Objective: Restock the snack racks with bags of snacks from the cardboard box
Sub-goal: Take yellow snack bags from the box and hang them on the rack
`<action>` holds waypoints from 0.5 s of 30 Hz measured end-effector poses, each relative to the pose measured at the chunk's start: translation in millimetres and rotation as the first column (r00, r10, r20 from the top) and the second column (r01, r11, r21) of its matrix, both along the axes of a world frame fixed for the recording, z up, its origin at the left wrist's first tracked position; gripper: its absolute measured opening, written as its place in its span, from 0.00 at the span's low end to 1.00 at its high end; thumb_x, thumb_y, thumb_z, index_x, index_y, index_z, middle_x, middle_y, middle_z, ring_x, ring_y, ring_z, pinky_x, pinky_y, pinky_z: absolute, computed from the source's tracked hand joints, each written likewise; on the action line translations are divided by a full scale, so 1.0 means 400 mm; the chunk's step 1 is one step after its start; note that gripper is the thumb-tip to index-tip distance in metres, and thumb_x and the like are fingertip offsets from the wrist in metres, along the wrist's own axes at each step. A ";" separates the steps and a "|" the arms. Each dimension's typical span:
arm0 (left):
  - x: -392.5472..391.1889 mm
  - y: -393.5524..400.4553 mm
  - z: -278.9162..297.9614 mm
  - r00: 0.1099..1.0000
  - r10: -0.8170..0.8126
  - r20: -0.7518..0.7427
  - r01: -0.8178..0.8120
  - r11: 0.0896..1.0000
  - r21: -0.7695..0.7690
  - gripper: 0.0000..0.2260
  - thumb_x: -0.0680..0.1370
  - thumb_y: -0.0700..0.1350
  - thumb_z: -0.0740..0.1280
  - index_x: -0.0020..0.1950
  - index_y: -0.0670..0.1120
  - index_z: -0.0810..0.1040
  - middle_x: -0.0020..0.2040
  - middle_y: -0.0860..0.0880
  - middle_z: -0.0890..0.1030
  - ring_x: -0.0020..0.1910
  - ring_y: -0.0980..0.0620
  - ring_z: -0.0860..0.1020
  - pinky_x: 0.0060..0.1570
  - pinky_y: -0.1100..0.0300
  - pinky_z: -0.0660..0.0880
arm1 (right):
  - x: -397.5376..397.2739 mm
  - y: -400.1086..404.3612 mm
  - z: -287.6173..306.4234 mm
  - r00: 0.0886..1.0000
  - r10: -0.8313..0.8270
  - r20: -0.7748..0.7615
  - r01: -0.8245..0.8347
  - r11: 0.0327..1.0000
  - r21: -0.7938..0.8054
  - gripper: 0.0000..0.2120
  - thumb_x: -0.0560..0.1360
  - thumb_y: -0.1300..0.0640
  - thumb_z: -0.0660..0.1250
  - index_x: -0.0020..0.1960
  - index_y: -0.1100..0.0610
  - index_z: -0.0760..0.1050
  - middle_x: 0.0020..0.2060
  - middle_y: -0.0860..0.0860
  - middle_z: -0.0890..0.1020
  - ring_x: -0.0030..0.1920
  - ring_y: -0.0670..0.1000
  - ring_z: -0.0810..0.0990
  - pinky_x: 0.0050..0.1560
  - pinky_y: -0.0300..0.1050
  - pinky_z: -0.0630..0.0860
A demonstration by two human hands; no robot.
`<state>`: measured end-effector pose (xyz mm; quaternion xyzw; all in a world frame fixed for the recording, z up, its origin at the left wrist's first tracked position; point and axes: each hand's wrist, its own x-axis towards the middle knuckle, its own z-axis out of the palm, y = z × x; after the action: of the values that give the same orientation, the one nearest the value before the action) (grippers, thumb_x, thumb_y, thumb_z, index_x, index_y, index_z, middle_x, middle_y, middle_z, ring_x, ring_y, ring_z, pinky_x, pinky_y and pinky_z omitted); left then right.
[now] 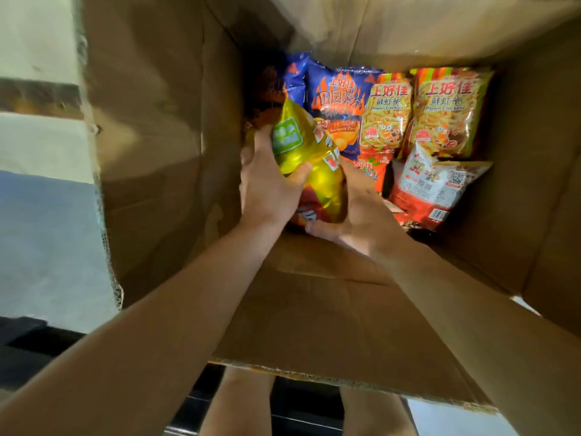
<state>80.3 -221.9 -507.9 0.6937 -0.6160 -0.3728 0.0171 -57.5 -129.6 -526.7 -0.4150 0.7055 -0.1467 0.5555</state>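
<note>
Brown cardboard walls fill almost all of what I see, because I look straight down into the deep cardboard box (163, 127). Low in it, on the left side, is the yellow snack bag (301, 158), with its long axis running from the near wall to the far one, a little tilted. My left hand (267, 184) grips it from the left, thumb curled over the front, and my right hand (352, 212) holds it from below and the right side; its fingers are hidden behind the bag. Both hands are already on the bag, so I judge the way out is straight up toward me. Just beside it stands the blue barbecue chips bag (339, 99), then two prawn crackers bags (446, 111), and a red and white bag (434, 187) lying nearer. The racks are not in view.
</note>
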 end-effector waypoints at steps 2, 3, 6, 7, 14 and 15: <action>-0.025 -0.007 0.005 0.990 0.047 -0.129 -0.040 0.998 0.057 0.39 0.67 0.60 0.75 0.74 0.50 0.66 0.65 0.47 0.76 0.64 0.48 0.75 0.65 0.55 0.71 | -0.019 -0.004 0.012 0.990 -0.117 -0.072 0.118 0.993 0.007 0.48 0.66 0.47 0.81 0.78 0.49 0.60 0.69 0.50 0.72 0.68 0.51 0.71 0.68 0.44 0.69; -0.030 -0.012 0.007 0.967 0.108 -0.231 -0.084 0.990 0.109 0.42 0.64 0.61 0.74 0.74 0.50 0.65 0.65 0.48 0.76 0.64 0.49 0.76 0.66 0.54 0.72 | -0.035 -0.003 0.019 0.975 -0.210 -0.077 0.213 0.977 0.034 0.43 0.68 0.51 0.80 0.77 0.47 0.62 0.64 0.46 0.76 0.63 0.48 0.75 0.62 0.41 0.72; -0.026 -0.029 0.009 0.891 0.277 -0.360 -0.179 0.943 0.282 0.44 0.66 0.61 0.75 0.77 0.51 0.62 0.70 0.49 0.73 0.67 0.53 0.74 0.66 0.56 0.72 | -0.088 0.004 0.037 0.836 -0.520 0.173 0.503 0.854 0.133 0.29 0.71 0.58 0.77 0.67 0.44 0.70 0.48 0.39 0.83 0.49 0.39 0.83 0.52 0.37 0.80; -0.020 -0.031 0.008 0.895 0.277 -0.349 -0.157 0.929 0.335 0.42 0.68 0.60 0.75 0.78 0.52 0.61 0.72 0.49 0.71 0.67 0.54 0.73 0.66 0.58 0.71 | -0.105 0.007 0.039 0.780 -0.576 0.245 0.553 0.817 0.161 0.26 0.72 0.60 0.77 0.64 0.44 0.72 0.47 0.40 0.85 0.49 0.41 0.84 0.51 0.40 0.81; -0.011 -0.006 0.006 0.849 0.255 -0.462 0.093 0.789 0.607 0.40 0.65 0.60 0.76 0.74 0.53 0.68 0.64 0.52 0.80 0.61 0.53 0.80 0.59 0.50 0.78 | -0.129 -0.002 0.055 0.597 -0.656 0.462 0.569 0.752 0.332 0.20 0.77 0.63 0.68 0.68 0.54 0.74 0.56 0.53 0.85 0.55 0.55 0.85 0.53 0.51 0.82; -0.015 -0.004 0.003 0.844 0.272 -0.463 0.075 0.794 0.603 0.38 0.65 0.60 0.77 0.72 0.52 0.70 0.62 0.52 0.81 0.59 0.52 0.81 0.60 0.48 0.78 | -0.128 -0.003 0.051 0.580 -0.656 0.483 0.559 0.752 0.350 0.21 0.77 0.63 0.67 0.69 0.54 0.73 0.56 0.54 0.85 0.55 0.54 0.85 0.52 0.49 0.82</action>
<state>74.2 -223.7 -506.6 0.5657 -0.3981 -0.7220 -0.0145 -108.7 -130.8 -506.2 -0.0363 0.6099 -0.3904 0.6887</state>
